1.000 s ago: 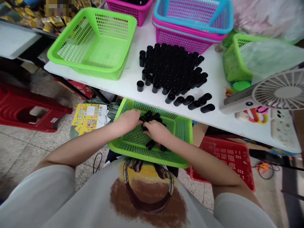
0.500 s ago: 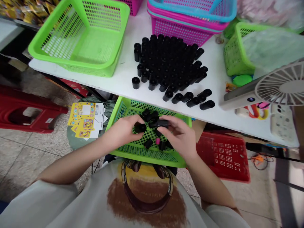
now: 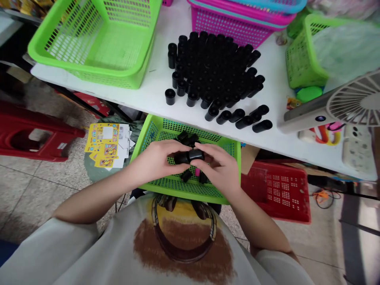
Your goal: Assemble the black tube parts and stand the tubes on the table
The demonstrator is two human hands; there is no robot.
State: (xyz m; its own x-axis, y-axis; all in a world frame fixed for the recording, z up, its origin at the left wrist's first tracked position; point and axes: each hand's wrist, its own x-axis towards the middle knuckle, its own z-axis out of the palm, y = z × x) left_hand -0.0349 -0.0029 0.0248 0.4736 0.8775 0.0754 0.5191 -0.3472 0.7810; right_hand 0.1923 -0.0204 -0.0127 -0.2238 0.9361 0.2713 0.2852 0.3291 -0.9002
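My left hand [image 3: 156,158] and my right hand [image 3: 219,166] meet over a green mesh basket [image 3: 157,132] resting on my lap. Between their fingertips they pinch small black cylinders [image 3: 189,156], joined end to end; the left grips one part [image 3: 181,158], the right the other [image 3: 196,154]. More loose black parts [image 3: 187,138] and a small pink piece [image 3: 197,171] lie in the basket. A dense cluster of upright black canisters [image 3: 216,71] stands on the white table [image 3: 154,99] above, with a few lying on their sides [image 3: 246,118] at its near right.
A large green basket [image 3: 95,43] sits at the table's left, stacked pink and blue baskets [image 3: 237,19] at the back, a smaller green basket [image 3: 299,63] and a white fan [image 3: 347,107] at the right. Red crate [image 3: 276,194], red stool [image 3: 32,134] and yellow cards [image 3: 107,144] are on the floor.
Both hands rose out of the lap basket with black parts and came together, pressing the two pieces end to end. The view shifted slightly downward.
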